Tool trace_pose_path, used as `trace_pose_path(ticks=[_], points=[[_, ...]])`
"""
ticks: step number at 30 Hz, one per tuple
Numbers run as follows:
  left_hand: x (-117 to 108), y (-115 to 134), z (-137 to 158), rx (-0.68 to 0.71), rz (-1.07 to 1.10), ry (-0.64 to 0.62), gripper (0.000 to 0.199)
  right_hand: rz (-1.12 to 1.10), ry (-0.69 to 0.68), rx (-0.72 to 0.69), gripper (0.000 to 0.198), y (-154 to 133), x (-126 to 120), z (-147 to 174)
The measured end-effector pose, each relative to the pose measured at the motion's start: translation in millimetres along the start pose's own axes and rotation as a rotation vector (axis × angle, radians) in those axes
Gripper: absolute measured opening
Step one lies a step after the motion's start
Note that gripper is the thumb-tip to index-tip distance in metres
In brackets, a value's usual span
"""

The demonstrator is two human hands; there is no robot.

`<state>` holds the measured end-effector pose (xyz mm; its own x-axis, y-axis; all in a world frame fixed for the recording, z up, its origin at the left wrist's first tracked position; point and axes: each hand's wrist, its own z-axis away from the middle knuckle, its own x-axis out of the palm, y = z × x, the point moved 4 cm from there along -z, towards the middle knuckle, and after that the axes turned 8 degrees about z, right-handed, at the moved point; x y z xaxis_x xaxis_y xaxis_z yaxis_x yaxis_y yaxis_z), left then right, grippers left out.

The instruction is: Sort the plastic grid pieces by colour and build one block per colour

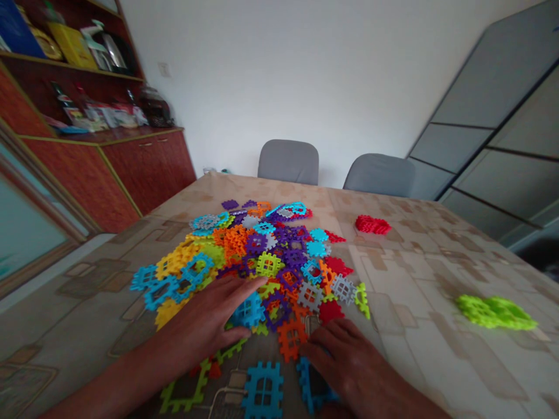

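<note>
Your left hand (213, 308) is bare, with slim fingers and a narrow wrist running into a long, tapering left forearm (135, 364), uncovered as far as the view reaches. Your right hand (343, 349) is bare too, its knuckles rounded, its right forearm (404, 393) equally uncovered. Fingernail detail is too blurred to tell.

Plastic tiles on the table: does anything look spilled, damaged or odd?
Nothing looks clearly damaged. The heap of mixed tiles is jumbled, with pieces overlapping at various angles; a red cluster and a green cluster sit apart to the right, looking grouped by colour rather than spilled.
</note>
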<state>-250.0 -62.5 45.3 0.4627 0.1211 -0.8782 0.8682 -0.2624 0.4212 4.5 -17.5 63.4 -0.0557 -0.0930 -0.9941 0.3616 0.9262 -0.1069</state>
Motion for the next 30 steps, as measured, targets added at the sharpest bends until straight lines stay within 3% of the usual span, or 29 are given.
trace_pose_path(ticks=[2,6,11,14,19,26,30], points=[[-0.7,0.6,0.6,0.011,0.022,0.021,0.083,-0.045,-0.040,0.045,0.048,3.0,-4.1,0.9],[-3.1,17.2,5.6,0.009,0.089,0.001,0.080,-0.094,-0.077,0.126,0.027,13.2,-13.4,0.2],[4.2,60.1,15.9,0.074,0.208,-0.204,0.091,-0.060,-0.055,0.181,0.025,24.1,-16.6,-2.2],[9.7,74.9,19.5,0.166,0.222,-0.312,0.084,-0.058,-0.041,0.156,0.024,24.3,-15.5,-2.5],[13.5,73.4,19.2,0.156,0.165,-0.333,0.079,-0.061,-0.028,0.146,0.023,23.8,-13.4,-2.2],[11.4,73.3,18.3,0.184,0.180,-0.318,0.091,-0.066,-0.026,0.140,0.017,24.5,-10.8,-1.1],[4.3,50.9,11.0,0.104,0.085,-0.165,0.066,-0.055,-0.050,0.150,0.016,24.0,-9.9,-1.1]])
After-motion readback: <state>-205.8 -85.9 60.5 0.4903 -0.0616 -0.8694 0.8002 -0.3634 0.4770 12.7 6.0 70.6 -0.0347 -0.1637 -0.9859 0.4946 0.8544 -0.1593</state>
